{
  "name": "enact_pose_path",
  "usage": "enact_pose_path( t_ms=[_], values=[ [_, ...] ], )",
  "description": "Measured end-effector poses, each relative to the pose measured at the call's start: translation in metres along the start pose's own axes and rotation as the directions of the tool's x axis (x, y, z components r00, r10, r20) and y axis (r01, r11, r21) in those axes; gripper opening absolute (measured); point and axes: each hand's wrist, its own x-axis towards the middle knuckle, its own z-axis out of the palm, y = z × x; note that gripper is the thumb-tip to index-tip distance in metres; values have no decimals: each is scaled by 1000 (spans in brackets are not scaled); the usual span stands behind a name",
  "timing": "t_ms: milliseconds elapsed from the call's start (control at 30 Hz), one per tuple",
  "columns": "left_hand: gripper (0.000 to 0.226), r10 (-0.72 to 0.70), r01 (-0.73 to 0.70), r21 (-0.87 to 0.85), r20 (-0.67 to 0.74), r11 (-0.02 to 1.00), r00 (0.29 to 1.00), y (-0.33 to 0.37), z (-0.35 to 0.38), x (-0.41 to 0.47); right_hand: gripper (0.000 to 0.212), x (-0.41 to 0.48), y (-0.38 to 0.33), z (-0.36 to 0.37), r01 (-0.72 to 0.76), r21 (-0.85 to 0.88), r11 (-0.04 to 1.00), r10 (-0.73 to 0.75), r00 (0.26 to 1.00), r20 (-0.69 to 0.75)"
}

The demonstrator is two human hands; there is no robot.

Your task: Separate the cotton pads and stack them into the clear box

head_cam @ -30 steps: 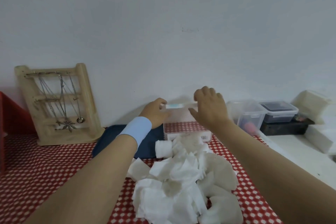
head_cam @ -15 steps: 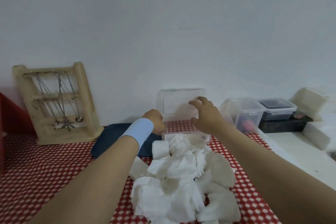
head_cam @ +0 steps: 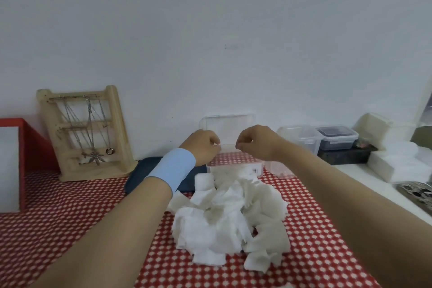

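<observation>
1. I logged the box (head_cam: 236,166) standing at about the middle of the desk's (head_cam: 70,229) rear edge. Its lid (head_cam: 228,125) was swung up and stood near upright against the wall.
2. The red pattern of the desk's cloth showed through the box's floor.
3. The left hand (head_cam: 205,147), with a blue wristband (head_cam: 171,168) on the wrist, had its fingers curled at the box's rear left corner and gripped the rim there.
4. The right hand (head_cam: 257,145) was over the box's rear rim with thumb and fingers drawn into a pinch. I could not tell whether they had hold of the rim or of anything else.
5. The two hands were near each other, not touching.
6. The pads (head_cam: 229,215) lay in a loose heap on the cloth just in front of the box. The heap's far side reached the box's front wall and its near side spread toward the front edge.
7. A wooden rack (head_cam: 86,133) hung with chains leaned at the rear left.
8. A dark blue pouch (head_cam: 140,177) lay between the rack and the box, partly under the left forearm.
9. A red bin (head_cam: 35,147) stood at the left edge.
10. A clear tub (head_cam: 297,138) and a dark-lidded tub (head_cam: 336,138) stood toward the rear right corner. A white stack (head_cam: 397,166) lay beyond them.
</observation>
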Motion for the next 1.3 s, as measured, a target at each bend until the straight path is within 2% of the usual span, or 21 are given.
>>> enact_pose_path(
  t_ms=[200, 333, 467, 633, 700, 767, 900, 1000, 1100, 1200, 1300],
  values=[
    [8, 115, -114, -58, 20, 992, 993, 32, 5, -58, 10, -63, -28, -22, 4, -7, 1000, -2, 957, 291],
    [10, 144, -141, -56, 56, 988, 988, 40, 12, -100, 8, -111, -36, -21, -3, -77, 997, 39, 876, 480],
    [12, 167, -165, -25, 119, 986, 979, 48, 24, -136, 21, -150, -42, -6, 46, -144, 989, 56, 775, 630],
    [10, 195, -198, 4, 150, 980, 969, 55, 41, -169, 41, -184, -44, 16, 100, -208, 973, 85, 683, 726],
    [11, 177, -180, 0, 188, 984, 966, 59, 46, -180, 49, -192, -42, 25, 143, -285, 948, 111, 691, 715],
    [11, 158, -163, -4, 249, 987, 956, 61, 51, -187, 54, -199, -42, 32, 178, -372, 911, 130, 733, 668],
    [14, 106, -132, 47, 359, 990, 927, 59, 57, -195, 48, -207, -45, 31, 175, -439, 881, 156, 769, 620],
    [21, 96, -85, -46, 364, 995, 927, 60, 54, -193, 42, -200, -47, 16, 126, -380, 917, 113, 828, 549],
    [32, 104, -40, -187, 347, 982, 932, 62, 41, -189, 25, -190, -50, -4, 77, -275, 958, 49, 903, 426],
    [36, 141, -62, -242, 327, 968, 935, 61, 25, -183, 22, -180, -53, -15, 61, -188, 980, 8, 938, 347],
    [32, 148, -63, -294, 279, 954, 949, 53, 12, -170, 20, -164, -50, -17, 28, -10, 1000, -24, 968, 251]
  ],
)
